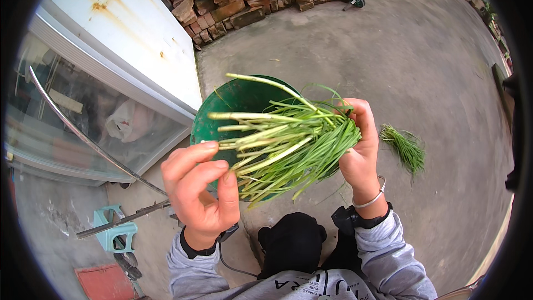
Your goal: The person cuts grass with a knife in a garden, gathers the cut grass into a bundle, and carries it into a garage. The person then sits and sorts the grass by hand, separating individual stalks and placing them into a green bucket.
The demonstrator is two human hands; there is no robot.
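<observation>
A bunch of long, thin, chive-like greens (300, 146) is gripped at its leafy end by my right hand (361, 141). Its pale stem ends fan out to the left. Fingertips of my left hand (200, 185) close on a stem end at the near left of the bunch; the exact contact is partly hidden. One longer stalk (266, 84) sticks out above the others. Beneath the greens stands a round green plastic bucket (208, 112), its inside mostly covered from sight by the bunch.
A smaller bunch of greens (403, 150) lies on the concrete floor (449, 91) to the right. On the left are a rust-stained, glass-fronted cabinet (125, 29), a curved metal bar (83, 133) and a light-blue plastic stool (112, 233). Stacked bricks (233, 4) and a dumbbell (355, 0) lie farther off.
</observation>
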